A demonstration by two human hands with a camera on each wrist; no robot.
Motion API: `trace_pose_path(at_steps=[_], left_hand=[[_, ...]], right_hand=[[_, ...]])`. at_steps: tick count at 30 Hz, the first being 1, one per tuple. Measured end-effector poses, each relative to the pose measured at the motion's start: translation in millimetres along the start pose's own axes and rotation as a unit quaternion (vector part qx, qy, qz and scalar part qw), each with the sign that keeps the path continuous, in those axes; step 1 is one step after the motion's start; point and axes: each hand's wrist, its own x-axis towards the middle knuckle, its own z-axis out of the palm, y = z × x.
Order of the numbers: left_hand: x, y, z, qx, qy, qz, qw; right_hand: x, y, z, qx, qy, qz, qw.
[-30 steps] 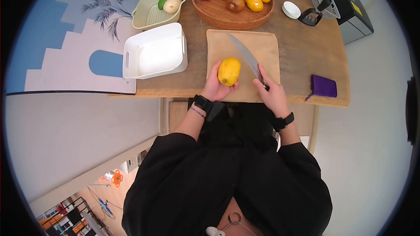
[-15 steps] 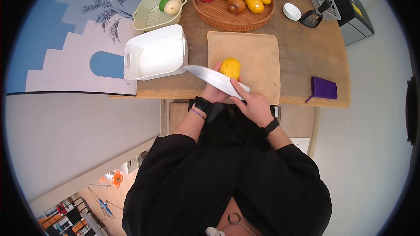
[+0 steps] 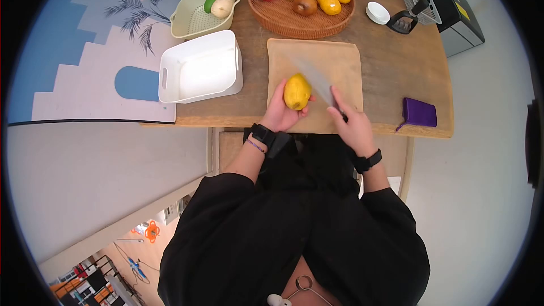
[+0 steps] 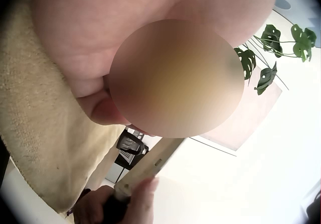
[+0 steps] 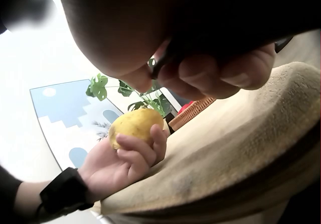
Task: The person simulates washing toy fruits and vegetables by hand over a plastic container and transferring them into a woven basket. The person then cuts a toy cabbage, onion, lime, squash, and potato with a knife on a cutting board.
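Two hands, one mango on the cutting board (image 3: 340, 59).
Left hand (image 3: 280, 114) cups the yellow mango (image 3: 297, 91); right hand (image 3: 352, 124) grips the knife (image 3: 318, 82). Best keep fingertips curled clear of the blade's path.

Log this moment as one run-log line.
left hand: holds yellow fruit | right hand: grips knife | site: cutting board | cut: not begun

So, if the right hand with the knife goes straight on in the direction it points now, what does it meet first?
Probably only bare cutting board. The right hand holds the knife pointing up and left, just right of the yellow fruit held by the left hand. Further on sits the woven tray. The blade is blurred, so depth is unsure.
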Motion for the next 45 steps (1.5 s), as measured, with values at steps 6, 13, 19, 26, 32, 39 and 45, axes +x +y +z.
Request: trace_pose_path(at_steps=[6, 13, 19, 26, 32, 39, 45], left_hand=[[1, -6, -7, -0.036, 0.07, -0.009, 0.997], [-1, -9, -4, -0.019, 0.073, 0.003, 0.997], [1, -9, 4, -0.001, 0.138, 0.003, 0.99], [1, -2, 10, 0.032, 0.079, -0.004, 0.996], [3, -6, 10, 0.02, 0.104, 0.033, 0.994], [-1, -8, -2, 0.003, 0.053, 0.006, 0.999], [4, -8, 5, 0.033, 0.111, 0.011, 0.993]], right_hand=[[-21, -18, 15, -0.06, -0.056, -0.109, 0.991], [-15, -20, 17, -0.124, -0.059, -0.139, 0.981], [-10, -17, 10, -0.101, -0.078, -0.089, 0.988], [17, -7, -8, -0.114, -0.041, 0.142, 0.982], [1, -17, -3, 0.006, 0.029, -0.051, 0.998], [-9, -21, 13, -0.089, -0.067, -0.119, 0.987], [-5, -14, 24, -0.097, -0.034, -0.131, 0.986]])
